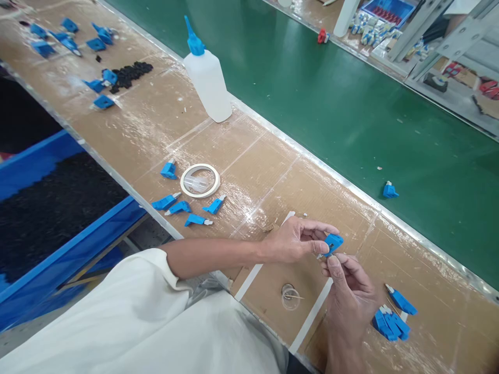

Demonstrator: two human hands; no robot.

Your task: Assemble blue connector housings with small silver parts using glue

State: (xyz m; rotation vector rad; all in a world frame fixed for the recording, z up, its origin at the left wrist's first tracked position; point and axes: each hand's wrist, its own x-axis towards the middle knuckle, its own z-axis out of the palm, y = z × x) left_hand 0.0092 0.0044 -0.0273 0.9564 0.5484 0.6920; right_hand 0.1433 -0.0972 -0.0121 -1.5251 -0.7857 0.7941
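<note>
1. The small blue piece (334, 242) is held up between the 2 hands, above the brown table (268, 176).
2. The left hand (290, 241) grasps that piece, pinching it between thumb and fingers.
3. The right hand (351, 288) has thumb and fingers drawn together at the piece's lower end; whether they grip it, or something tiny beside it, I cannot tell.
4. As I judge it, the step in hand is close fingertip work on this 1 piece. The next move calls for a steady left pinch and a fine, light touch from the right, without twisting the piece.
5. Near the hands, on the table, stands a clear cup (289, 305) with a thin stick (295, 297) across it.
6. Beyond the right hand lie more blue parts (392, 323), bunched closely together.
7. Past the left forearm, 5 loose blue parts (197, 220) lie near a tape ring (183, 182).
8. Farther off stands a white bottle (208, 83), beside the green belt (312, 104), which carries 1 blue part (390, 190).
</note>
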